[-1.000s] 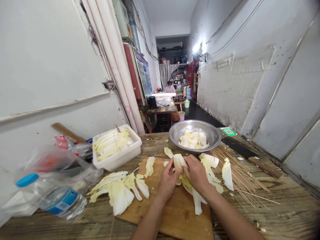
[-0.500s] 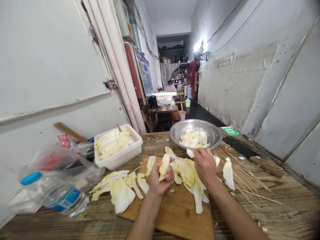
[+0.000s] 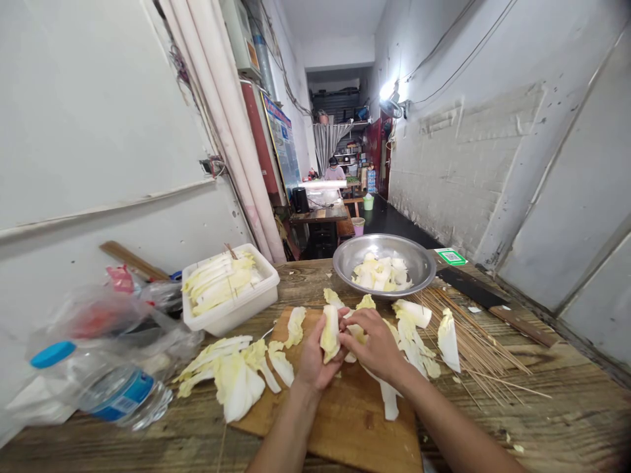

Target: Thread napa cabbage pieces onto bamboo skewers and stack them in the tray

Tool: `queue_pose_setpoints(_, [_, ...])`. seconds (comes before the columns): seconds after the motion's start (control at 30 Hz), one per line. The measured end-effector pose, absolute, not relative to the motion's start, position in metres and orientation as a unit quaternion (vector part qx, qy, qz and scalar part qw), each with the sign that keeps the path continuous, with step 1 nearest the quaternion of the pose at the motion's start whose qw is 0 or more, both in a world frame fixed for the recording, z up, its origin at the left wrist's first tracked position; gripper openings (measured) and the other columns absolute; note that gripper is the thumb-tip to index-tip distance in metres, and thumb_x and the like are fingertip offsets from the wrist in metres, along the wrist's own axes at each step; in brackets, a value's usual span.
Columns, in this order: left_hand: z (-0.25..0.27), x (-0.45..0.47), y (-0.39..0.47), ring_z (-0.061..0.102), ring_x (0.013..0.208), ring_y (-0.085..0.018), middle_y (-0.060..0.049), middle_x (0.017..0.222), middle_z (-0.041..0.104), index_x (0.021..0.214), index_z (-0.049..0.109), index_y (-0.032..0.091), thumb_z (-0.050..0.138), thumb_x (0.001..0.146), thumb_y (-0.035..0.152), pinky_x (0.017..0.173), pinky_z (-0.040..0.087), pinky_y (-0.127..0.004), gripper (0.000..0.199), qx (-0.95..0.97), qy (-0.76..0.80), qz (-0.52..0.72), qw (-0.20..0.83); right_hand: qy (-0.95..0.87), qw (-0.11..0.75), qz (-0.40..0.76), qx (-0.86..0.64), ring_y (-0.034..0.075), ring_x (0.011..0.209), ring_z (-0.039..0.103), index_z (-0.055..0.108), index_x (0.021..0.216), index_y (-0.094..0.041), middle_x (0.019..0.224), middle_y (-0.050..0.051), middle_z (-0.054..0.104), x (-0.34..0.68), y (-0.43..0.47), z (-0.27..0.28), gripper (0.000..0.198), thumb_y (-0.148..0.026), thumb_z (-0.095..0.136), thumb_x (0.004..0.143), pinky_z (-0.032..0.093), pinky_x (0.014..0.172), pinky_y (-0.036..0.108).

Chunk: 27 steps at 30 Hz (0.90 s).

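My left hand (image 3: 315, 358), over the wooden cutting board (image 3: 355, 407), is closed round a rolled or folded napa cabbage leaf (image 3: 330, 332). Against its fingers, just right of the roll, my right hand (image 3: 372, 341) has its fingers bent together; what lies between those fingertips is hidden. Partly behind the right hand are loose cabbage leaves, with one long leaf (image 3: 411, 335) reaching toward the skewers. Another heap of cabbage leaves (image 3: 239, 384) lies at the board's left side. Cut cabbage pieces (image 3: 382, 272) sit in a metal bowl (image 3: 424, 272) beyond the hands.
A white tub (image 3: 229, 322) holds skewered cabbage. Wooden skewers (image 3: 486, 355), a cabbage wedge (image 3: 448, 341) and a cleaver (image 3: 473, 289) lie at right. At left stand a water bottle (image 3: 118, 394) and plastic bags (image 3: 123, 322). A person (image 3: 335, 171) sits far back.
My right hand has come from near the bowl's rim to beside my left hand. A cabbage leaf it held now lies on the right by the skewers. The left hand still holds its roll.
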<state>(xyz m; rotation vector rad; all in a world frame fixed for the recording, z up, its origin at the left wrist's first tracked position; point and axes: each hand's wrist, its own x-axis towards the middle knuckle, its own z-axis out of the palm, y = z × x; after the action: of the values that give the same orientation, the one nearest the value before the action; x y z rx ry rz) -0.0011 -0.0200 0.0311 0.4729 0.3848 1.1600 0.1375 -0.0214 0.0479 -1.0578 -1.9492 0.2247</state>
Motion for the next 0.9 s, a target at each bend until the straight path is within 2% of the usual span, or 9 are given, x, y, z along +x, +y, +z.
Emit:
queue_pose_setpoints(0.1, [0.028, 0.009, -0.024, 0.06, 0.067, -0.011, -0.006, 0.084, 0.065, 0.107, 0.062, 0.013, 0.053, 0.083, 0.042, 0.056, 0.048, -0.018, 0.039, 0.264, 0.227, 0.562, 0.75, -0.781, 0.438, 0.138, -0.424, 0.019, 0.09, 0.055, 0.064, 0.088, -0.021, 0.095, 0.005, 0.062, 0.133, -0.025, 0.051, 0.016, -0.02, 0.068, 0.073, 0.045, 0.077, 0.032])
queue_pose_setpoints(0.17, [0.026, 0.013, -0.025, 0.063, 0.08, -0.017, -0.007, 0.09, 0.067, 0.109, 0.061, 0.014, 0.054, 0.081, 0.047, 0.069, 0.05, -0.025, 0.044, 0.303, 0.261, 0.571, 0.717, -0.778, 0.432, 0.164, -0.425, 0.018, 0.088, 0.056, 0.064, 0.086, -0.021, 0.095, 0.004, 0.062, 0.133, -0.026, 0.051, 0.014, -0.017, 0.065, 0.072, 0.045, 0.073, 0.03])
queue_pose_setpoints(0.27, [0.021, 0.015, -0.025, 0.061, 0.098, -0.022, -0.009, 0.103, 0.067, 0.116, 0.058, 0.016, 0.055, 0.08, 0.049, 0.085, 0.046, -0.032, 0.049, 0.361, 0.312, 0.587, 0.654, -0.777, 0.419, 0.195, -0.428, 0.014, 0.071, 0.056, 0.062, 0.08, -0.019, 0.078, 0.0, 0.061, 0.135, -0.024, 0.048, 0.01, -0.013, 0.059, 0.072, 0.045, 0.062, 0.024])
queue_pose_setpoints(0.37, [0.017, 0.014, -0.023, 0.054, 0.11, -0.023, -0.008, 0.115, 0.063, 0.117, 0.058, 0.019, 0.057, 0.08, 0.045, 0.096, 0.038, -0.032, 0.045, 0.445, 0.371, 0.602, 0.549, -0.776, 0.409, 0.208, -0.433, 0.01, 0.057, 0.052, 0.059, 0.077, -0.018, 0.064, -0.004, 0.057, 0.136, -0.021, 0.045, 0.013, -0.009, 0.052, 0.069, 0.042, 0.054, 0.02])
queue_pose_setpoints(0.5, [0.02, 0.013, -0.025, 0.054, 0.108, -0.023, -0.007, 0.11, 0.064, 0.111, 0.063, 0.019, 0.06, 0.079, 0.037, 0.096, 0.035, -0.03, 0.037, 0.539, 0.417, 0.603, 0.415, -0.769, 0.409, 0.181, -0.458, 0.01, 0.057, 0.051, 0.057, 0.082, -0.018, 0.066, -0.004, 0.057, 0.138, -0.018, 0.042, 0.017, -0.01, 0.051, 0.068, 0.04, 0.053, 0.02])
queue_pose_setpoints(0.63, [0.027, 0.015, -0.032, 0.055, 0.097, -0.022, -0.007, 0.101, 0.065, 0.103, 0.066, 0.02, 0.059, 0.08, 0.034, 0.09, 0.037, -0.029, 0.028, 0.584, 0.415, 0.592, 0.369, -0.774, 0.404, 0.117, -0.473, 0.013, 0.062, 0.052, 0.058, 0.085, -0.018, 0.07, -0.001, 0.058, 0.14, -0.016, 0.039, 0.014, -0.013, 0.052, 0.072, 0.042, 0.059, 0.024])
queue_pose_setpoints(0.8, [0.025, 0.016, -0.033, 0.054, 0.096, -0.022, -0.007, 0.101, 0.064, 0.102, 0.066, 0.019, 0.06, 0.079, 0.037, 0.088, 0.038, -0.028, 0.03, 0.557, 0.417, 0.613, 0.373, -0.787, 0.401, 0.008, -0.469, 0.02, 0.085, 0.052, 0.059, 0.098, -0.017, 0.089, 0.007, 0.059, 0.148, -0.012, 0.04, 0.027, -0.007, 0.046, 0.077, 0.042, 0.073, 0.03])
queue_pose_setpoints(0.9, [0.022, 0.015, -0.03, 0.058, 0.083, -0.019, -0.006, 0.09, 0.066, 0.1, 0.066, 0.016, 0.059, 0.079, 0.043, 0.074, 0.044, -0.026, 0.035, 0.507, 0.412, 0.589, 0.475, -0.772, 0.399, -0.058, -0.491, 0.023, 0.086, 0.048, 0.062, 0.099, -0.017, 0.088, 0.009, 0.057, 0.159, -0.007, 0.044, 0.026, -0.009, 0.042, 0.085, 0.039, 0.074, 0.034])
